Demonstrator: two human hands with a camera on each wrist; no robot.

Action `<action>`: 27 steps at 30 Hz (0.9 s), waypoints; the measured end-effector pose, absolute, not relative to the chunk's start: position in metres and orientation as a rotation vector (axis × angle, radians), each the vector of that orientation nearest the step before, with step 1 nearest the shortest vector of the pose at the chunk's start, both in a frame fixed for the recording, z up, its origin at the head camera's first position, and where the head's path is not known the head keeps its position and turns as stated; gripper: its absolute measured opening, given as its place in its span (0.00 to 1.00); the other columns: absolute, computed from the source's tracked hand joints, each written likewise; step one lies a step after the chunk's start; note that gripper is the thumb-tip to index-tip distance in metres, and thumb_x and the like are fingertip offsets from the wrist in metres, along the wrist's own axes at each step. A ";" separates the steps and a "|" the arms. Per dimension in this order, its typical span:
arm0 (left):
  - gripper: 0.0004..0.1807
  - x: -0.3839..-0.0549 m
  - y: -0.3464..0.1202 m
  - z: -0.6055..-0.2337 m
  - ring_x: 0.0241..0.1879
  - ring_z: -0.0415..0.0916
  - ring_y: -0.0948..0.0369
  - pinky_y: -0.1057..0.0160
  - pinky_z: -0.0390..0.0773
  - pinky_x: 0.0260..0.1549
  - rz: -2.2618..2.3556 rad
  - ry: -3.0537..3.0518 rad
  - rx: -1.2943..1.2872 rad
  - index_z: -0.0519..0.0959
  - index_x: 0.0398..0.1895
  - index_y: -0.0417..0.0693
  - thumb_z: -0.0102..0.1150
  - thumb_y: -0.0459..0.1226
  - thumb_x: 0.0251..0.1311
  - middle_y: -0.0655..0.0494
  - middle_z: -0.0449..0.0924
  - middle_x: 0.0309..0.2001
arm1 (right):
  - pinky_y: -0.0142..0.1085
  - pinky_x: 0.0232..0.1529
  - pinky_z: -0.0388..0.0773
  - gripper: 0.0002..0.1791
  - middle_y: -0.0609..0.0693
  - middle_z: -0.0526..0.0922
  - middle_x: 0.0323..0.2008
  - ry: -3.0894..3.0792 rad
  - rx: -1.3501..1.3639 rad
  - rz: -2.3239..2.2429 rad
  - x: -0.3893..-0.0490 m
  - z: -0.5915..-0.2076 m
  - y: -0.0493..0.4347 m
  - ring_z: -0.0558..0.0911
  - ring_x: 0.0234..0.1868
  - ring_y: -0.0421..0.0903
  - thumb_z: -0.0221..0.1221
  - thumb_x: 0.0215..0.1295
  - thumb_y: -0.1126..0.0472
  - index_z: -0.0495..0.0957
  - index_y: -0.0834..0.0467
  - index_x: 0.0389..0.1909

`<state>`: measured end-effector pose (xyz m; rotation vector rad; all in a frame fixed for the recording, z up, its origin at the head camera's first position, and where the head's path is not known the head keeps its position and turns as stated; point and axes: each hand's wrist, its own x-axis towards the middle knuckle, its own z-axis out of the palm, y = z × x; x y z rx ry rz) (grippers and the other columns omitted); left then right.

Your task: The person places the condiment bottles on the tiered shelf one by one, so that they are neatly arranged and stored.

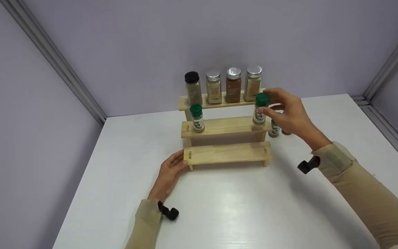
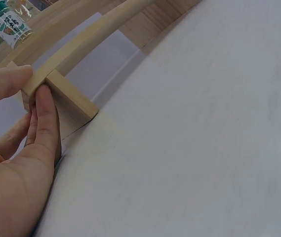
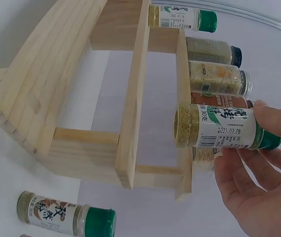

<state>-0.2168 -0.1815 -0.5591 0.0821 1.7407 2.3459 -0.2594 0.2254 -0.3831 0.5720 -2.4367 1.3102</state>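
Note:
My right hand [image 1: 290, 112] grips a green-capped spice jar [image 1: 259, 117] between thumb and fingers at the right end of the rack's middle shelf. In the right wrist view this jar [image 3: 224, 126] is upright relative to the rack, its base apart from the middle shelf board. My left hand [image 1: 167, 174] holds the left end of the wooden three-tier rack's [image 1: 226, 154] lowest shelf. In the left wrist view, the thumb lies on top of the board and fingers press below it. Another green-capped jar [image 1: 198, 121] stands at the middle shelf's left end.
Along the top shelf stand a black-capped jar [image 1: 193, 91] and three silver-capped jars [image 1: 233, 88]. Right of the rack, a spice jar [image 1: 274, 130] and another jar [image 1: 286, 132], partly hidden by my right hand, stand on the white table [image 1: 133, 145]. A wall [image 1: 143, 52] rises behind.

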 end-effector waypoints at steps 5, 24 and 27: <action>0.34 -0.217 -0.182 -0.560 0.69 0.73 0.56 0.59 0.78 0.69 2.331 1.762 0.075 0.65 0.80 0.37 0.63 0.30 0.74 0.38 0.68 0.75 | 0.20 0.50 0.81 0.28 0.56 0.88 0.55 -2.446 0.607 1.374 -0.262 -0.379 0.204 0.84 0.51 0.42 0.71 0.71 0.61 0.77 0.57 0.70; 0.34 -0.218 -0.183 -0.562 0.69 0.73 0.55 0.61 0.78 0.68 2.336 1.734 0.112 0.62 0.80 0.34 0.61 0.30 0.75 0.38 0.67 0.75 | 0.51 0.60 0.86 0.28 0.56 0.88 0.55 -2.421 0.776 1.385 -0.276 -0.391 0.135 0.87 0.58 0.53 0.70 0.71 0.61 0.77 0.59 0.70; 0.34 -0.218 -0.183 -0.561 0.69 0.73 0.55 0.60 0.79 0.67 2.339 1.729 0.105 0.62 0.80 0.34 0.61 0.30 0.76 0.37 0.67 0.75 | 0.50 0.60 0.86 0.28 0.55 0.88 0.54 -2.408 0.792 1.393 -0.279 -0.397 0.128 0.87 0.58 0.52 0.69 0.72 0.59 0.77 0.58 0.70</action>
